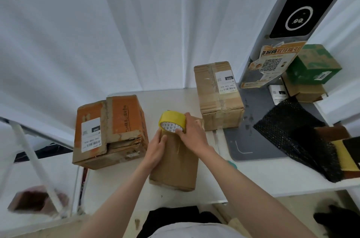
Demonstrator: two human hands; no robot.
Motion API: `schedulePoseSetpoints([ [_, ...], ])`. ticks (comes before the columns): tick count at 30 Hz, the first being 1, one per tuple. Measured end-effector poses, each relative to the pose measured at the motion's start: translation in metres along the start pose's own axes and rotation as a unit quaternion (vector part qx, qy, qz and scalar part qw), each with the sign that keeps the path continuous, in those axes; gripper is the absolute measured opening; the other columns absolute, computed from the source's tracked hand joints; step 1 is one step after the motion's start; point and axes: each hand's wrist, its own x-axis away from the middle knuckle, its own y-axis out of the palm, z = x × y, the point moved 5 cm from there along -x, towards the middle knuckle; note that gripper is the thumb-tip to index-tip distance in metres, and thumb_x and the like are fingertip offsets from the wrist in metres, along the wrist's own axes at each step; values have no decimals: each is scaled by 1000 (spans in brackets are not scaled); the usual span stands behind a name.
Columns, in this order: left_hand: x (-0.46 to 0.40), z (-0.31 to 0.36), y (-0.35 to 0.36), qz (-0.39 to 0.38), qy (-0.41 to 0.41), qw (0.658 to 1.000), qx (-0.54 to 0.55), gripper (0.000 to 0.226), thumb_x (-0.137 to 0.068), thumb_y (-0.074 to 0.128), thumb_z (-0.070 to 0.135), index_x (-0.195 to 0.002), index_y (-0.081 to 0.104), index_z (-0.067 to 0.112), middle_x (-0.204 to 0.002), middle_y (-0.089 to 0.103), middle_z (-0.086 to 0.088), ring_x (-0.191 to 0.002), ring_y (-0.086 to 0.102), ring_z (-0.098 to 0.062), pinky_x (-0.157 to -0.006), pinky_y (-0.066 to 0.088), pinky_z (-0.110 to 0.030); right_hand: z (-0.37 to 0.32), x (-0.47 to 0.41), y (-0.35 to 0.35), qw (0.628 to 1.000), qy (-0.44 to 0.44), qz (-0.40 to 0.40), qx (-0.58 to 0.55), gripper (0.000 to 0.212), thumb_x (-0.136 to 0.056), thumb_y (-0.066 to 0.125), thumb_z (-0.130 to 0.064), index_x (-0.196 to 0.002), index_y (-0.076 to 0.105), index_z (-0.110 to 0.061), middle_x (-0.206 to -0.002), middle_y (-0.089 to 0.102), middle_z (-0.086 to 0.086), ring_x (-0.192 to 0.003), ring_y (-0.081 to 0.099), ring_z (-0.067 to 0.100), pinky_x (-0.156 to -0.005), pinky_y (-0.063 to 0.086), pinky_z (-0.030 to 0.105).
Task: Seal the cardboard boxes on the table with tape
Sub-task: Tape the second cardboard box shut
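**Taping the box in the middle**

A plain brown cardboard box [175, 161] lies on the white table [253, 177], right in front of the person. The right hand [191, 133] grips a yellow tape roll [172, 122] at the far end of the box top. The left hand [156, 145] lies on the box just beside the roll, fingers mostly straight, and seems to press the tape end down.

It looks like the tape strip is just being started on this box. Next, the roll needs to be pulled along the top toward the person while the left hand keeps the start stuck down, so the strip stays straight.

An orange box [110, 130] sits to the left. A taped brown box with a label [219, 95] sits behind to the right. Both wait well apart from the hands.
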Motion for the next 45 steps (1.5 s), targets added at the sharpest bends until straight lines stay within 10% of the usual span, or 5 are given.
schedulePoseSetpoints([
  [10, -7, -24, -7, 63, -30, 997, 13, 50, -110, 37, 32, -158, 30, 18, -161, 37, -5, -147, 35, -24, -105, 27, -23, -32, -13, 17, 996, -27, 2, 81, 35, -97, 57, -22, -127, 39, -16, -115, 63, 11, -106, 55, 37, -72, 40, 40],
  [23, -7, -26, -1, 80, 26, 996, 16, 52, -111, 34, 27, -161, 20, 33, -164, 30, 4, -149, 30, -20, -119, 24, -34, 25, 2, -30, 991, 33, 97, -87, 27, -87, 61, 0, -109, 52, -13, -109, 44, 6, -98, 50, 26, -76, 42, 31],
  [32, 5, -18, 8, 140, 205, 930, -271, 76, -101, 41, 49, -163, 9, 19, -170, 6, 4, -157, 1, -10, -127, 3, -34, 19, 6, -22, 993, 3, 53, -106, 32, -90, 56, 3, -112, 46, -17, -107, 55, 1, -94, 51, 18, -69, 37, 31],
  [45, 4, -17, 13, 116, 199, 906, -356, 80, -96, 38, 60, -163, 9, 27, -170, 6, 9, -157, -3, -10, -128, 8, -39, 30, 9, -18, 986, 6, 75, -147, 26, -92, 67, -11, -103, 46, -22, -101, 59, 1, -95, 57, 17, -70, 41, 19],
])
